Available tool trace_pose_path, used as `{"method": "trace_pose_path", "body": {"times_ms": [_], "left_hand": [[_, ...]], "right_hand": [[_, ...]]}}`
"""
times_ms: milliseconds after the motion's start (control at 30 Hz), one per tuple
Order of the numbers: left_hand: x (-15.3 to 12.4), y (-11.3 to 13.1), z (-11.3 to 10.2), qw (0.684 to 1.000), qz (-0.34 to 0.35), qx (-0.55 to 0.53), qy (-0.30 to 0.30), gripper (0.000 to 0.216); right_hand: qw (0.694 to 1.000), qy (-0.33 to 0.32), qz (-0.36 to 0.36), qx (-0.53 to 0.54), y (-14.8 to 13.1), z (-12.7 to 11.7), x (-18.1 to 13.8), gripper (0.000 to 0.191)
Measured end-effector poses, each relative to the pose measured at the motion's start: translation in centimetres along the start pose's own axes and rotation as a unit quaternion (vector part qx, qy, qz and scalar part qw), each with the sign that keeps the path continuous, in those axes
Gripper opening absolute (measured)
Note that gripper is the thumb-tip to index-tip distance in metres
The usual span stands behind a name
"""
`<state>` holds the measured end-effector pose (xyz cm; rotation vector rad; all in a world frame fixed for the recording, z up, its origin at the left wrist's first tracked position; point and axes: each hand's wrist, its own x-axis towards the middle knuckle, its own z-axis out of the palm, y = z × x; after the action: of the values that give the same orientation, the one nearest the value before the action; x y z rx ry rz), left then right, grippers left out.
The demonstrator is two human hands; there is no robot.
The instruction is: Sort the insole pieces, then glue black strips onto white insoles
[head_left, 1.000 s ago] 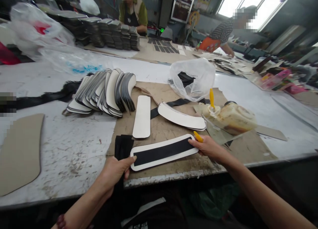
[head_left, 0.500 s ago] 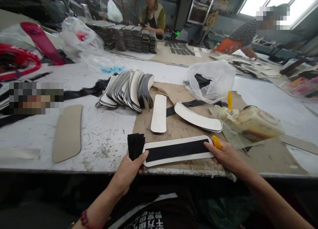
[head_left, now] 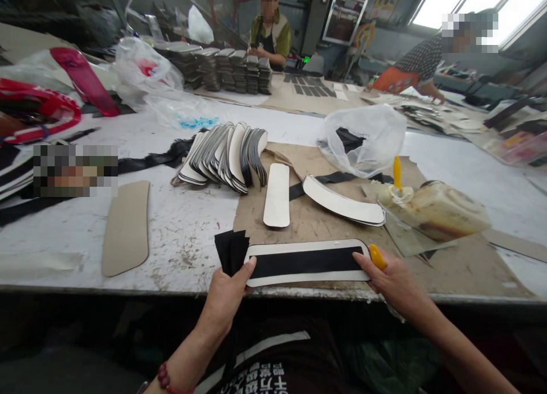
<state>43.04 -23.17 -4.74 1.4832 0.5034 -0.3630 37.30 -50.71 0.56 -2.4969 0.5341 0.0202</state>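
Note:
Between my two hands is a white panel (head_left: 307, 276) with rounded corners, a black fabric strip (head_left: 303, 263) lying along its middle. My left hand (head_left: 231, 283) grips the panel's left end, thumb on the strip's end, and also holds a bunch of black fabric strips (head_left: 231, 251) that fan upward. At the right end, my right hand (head_left: 387, 277) pinches the panel with the thumb on the strip. A yellow handle (head_left: 378, 257) sticks out of that same hand; the rest of its tool is hidden. Behind the panel lie a white piece (head_left: 277, 196) and a few stacked curved white pieces (head_left: 344, 203).
A fanned pile of panels (head_left: 224, 155) stands behind on the left. A beige panel (head_left: 126, 229) lies at left. At right are a glue-smeared plastic container (head_left: 453, 209) with a yellow-handled tool (head_left: 397, 175) and a plastic bag (head_left: 367, 138). Two people work across the table.
The view has turned slightly left, so table things sit further right in the picture. The panel looks a little more level. Both hands keep their hold, and the bunch of strips is fanned wider.

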Motion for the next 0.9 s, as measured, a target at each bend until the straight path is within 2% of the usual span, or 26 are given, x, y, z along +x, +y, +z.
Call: {"method": "trace_pose_path", "body": {"times_ms": [100, 333, 567, 900], "left_hand": [[0.0, -0.1, 0.0, 1.0, -0.003, 0.003, 0.011, 0.029], [0.7, -1.0, 0.1, 0.997, 0.024, 0.032, 0.066, 0.025], [1.0, -1.6, 0.3, 0.995, 0.053, 0.033, 0.075, 0.025], [1.0, -1.8, 0.2, 0.995, 0.032, 0.026, 0.088, 0.031]], "right_hand": [[1.0, 0.009, -0.001, -0.003, 0.3, 0.4, -0.2, 0.032], [0.995, 0.073, -0.065, -0.012, 1.0, 1.4, -0.5, 0.044], [0.994, 0.084, -0.069, -0.013, 1.2, 1.6, -1.1, 0.048], [0.996, 0.078, -0.028, 0.03, 1.0, 1.5, -1.4, 0.042]]}}
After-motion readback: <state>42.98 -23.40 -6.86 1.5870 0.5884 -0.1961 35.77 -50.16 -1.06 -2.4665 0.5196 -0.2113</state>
